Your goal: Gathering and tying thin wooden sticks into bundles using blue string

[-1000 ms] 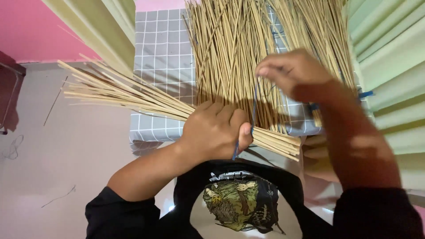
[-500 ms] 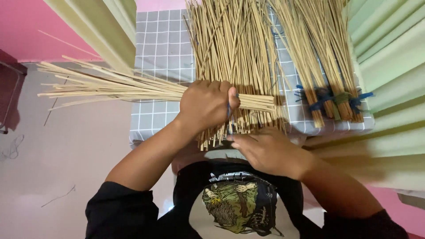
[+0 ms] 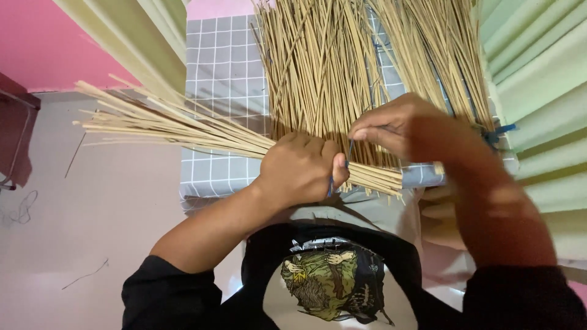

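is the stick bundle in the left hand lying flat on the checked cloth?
No: the left hand grips the stick bundle and holds it across, its long ends sticking out past the checked cloth.

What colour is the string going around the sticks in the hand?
Blue. The thin string runs by the left hand gripping the stick bundle; head view shows it best.

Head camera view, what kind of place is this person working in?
Probably a room in a home used for handcraft: a pink wall, green curtains, and loose thin sticks spread on a grey checked cloth.
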